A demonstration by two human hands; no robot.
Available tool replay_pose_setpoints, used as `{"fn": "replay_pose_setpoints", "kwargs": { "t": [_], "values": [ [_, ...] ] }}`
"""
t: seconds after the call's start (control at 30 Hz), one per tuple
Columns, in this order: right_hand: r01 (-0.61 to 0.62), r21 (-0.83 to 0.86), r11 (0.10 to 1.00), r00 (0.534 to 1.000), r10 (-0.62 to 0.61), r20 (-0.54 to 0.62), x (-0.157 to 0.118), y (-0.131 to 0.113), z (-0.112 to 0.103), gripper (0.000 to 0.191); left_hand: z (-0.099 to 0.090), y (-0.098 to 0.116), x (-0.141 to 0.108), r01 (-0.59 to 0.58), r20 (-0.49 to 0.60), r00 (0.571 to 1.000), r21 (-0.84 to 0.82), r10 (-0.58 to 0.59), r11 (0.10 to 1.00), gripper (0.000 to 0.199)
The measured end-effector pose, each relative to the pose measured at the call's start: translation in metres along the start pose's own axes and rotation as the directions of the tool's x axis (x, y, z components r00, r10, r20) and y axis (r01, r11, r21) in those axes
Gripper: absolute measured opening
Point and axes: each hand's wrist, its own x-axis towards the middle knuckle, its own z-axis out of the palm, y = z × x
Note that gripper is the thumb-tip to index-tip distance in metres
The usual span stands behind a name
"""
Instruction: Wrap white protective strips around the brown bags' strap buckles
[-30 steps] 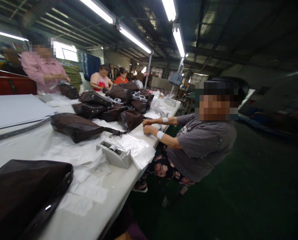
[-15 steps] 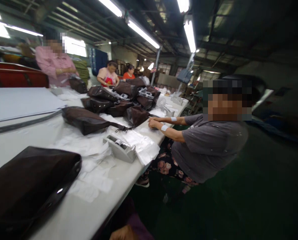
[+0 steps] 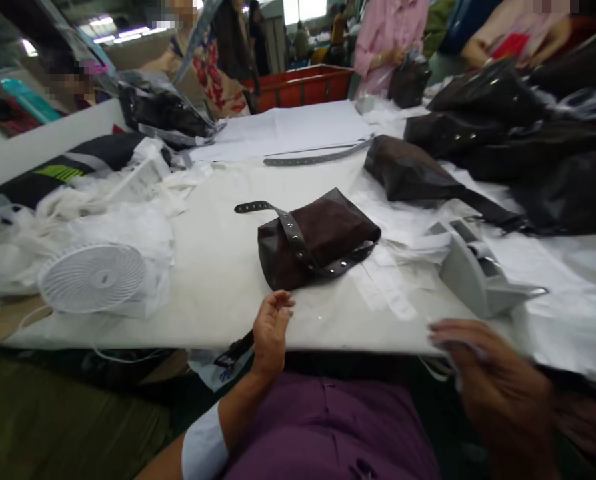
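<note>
A dark brown bag lies on the white table, its studded strap draped across it. Just below the bag's near corner is my left hand, raised at the table edge with fingers slightly curled and apart, holding nothing. My right hand, blurred, is at the table's front edge on the right, its fingers closed on a small pale piece that looks like paper or film. A grey tape dispenser stands just beyond my right hand.
To the left are a white fan and crumpled plastic bags. More dark bags are piled at the back right. Large white sheets lie at the back, near a red bin. Several people stand beyond the table.
The view has swung left and down. Both my hands now show, and the near bag appears at the table's middle with its strap visible. The seated person is out of view.
</note>
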Motion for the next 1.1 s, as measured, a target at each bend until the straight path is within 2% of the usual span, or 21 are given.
{"fn": "replay_pose_setpoints", "kwargs": {
  "t": [0.03,0.07,0.13,0.17,0.23,0.3,0.37,0.47,0.53,0.63,0.73,0.83,0.93,1.1],
  "values": [
    [-0.045,0.074,0.996,0.994,0.037,0.107,0.003,0.005,0.013,0.023,-0.002,-0.006,-0.016,0.120,0.028,0.992,-0.006,-0.120,0.993,0.034],
    [-0.124,0.161,0.979,0.967,0.083,0.243,0.006,0.010,0.030,0.024,-0.006,-0.011,-0.028,0.208,0.041,0.977,0.003,-0.208,0.978,0.039],
    [-0.331,0.291,0.898,0.867,0.168,0.470,0.008,0.020,0.072,0.028,-0.015,-0.017,-0.036,0.305,0.057,0.950,0.039,-0.306,0.952,0.052],
    [-0.408,0.319,0.856,0.828,0.199,0.524,0.008,0.025,0.093,0.030,-0.019,-0.018,-0.033,0.333,0.068,0.939,0.057,-0.336,0.941,0.058],
    [-0.472,0.359,0.805,0.807,0.230,0.544,0.011,0.030,0.124,0.029,-0.022,-0.019,-0.022,0.399,0.101,0.908,0.087,-0.407,0.913,0.065],
    [-0.503,0.385,0.774,0.796,0.242,0.554,0.016,0.029,0.139,0.027,-0.017,-0.019,-0.006,0.483,0.117,0.863,0.098,-0.492,0.870,0.064],
    [-0.540,0.401,0.740,0.776,0.254,0.577,0.022,0.026,0.139,0.028,-0.006,-0.020,0.009,0.585,0.108,0.804,0.031,-0.584,0.811,0.050],
    [-0.582,0.426,0.693,0.769,0.300,0.564,0.024,0.022,0.128,0.026,0.010,-0.020,0.028,0.709,0.132,0.705,-0.181,-0.697,0.682,0.018],
    [-0.596,0.423,0.683,0.775,0.349,0.527,0.021,0.024,0.121,0.023,0.017,-0.018,0.033,0.730,0.177,0.679,-0.258,-0.712,0.632,0.021],
    [-0.591,0.401,0.700,0.793,0.412,0.449,0.014,0.033,0.113,0.021,0.021,-0.015,0.025,0.731,0.296,0.682,-0.237,-0.669,0.640,0.021],
    [-0.550,0.421,0.721,0.827,0.401,0.394,0.010,0.041,0.108,0.022,0.020,-0.013,0.006,0.722,0.406,0.672,-0.172,-0.620,0.670,0.029],
    [-0.576,0.448,0.684,0.812,0.417,0.408,0.009,0.041,0.103,0.024,0.019,-0.010,-0.011,0.694,0.388,0.701,-0.177,-0.598,0.698,0.038],
    [-0.594,0.473,0.651,0.802,0.433,0.411,0.009,0.035,0.098,0.026,0.018,-0.002,-0.018,0.674,0.385,0.721,-0.193,-0.577,0.713,0.033],
    [-0.567,0.530,0.631,0.824,0.430,0.370,0.010,0.026,0.088,0.025,0.021,0.033,-0.025,0.662,0.492,0.708,-0.211,-0.507,0.719,0.022]
  ]
}}
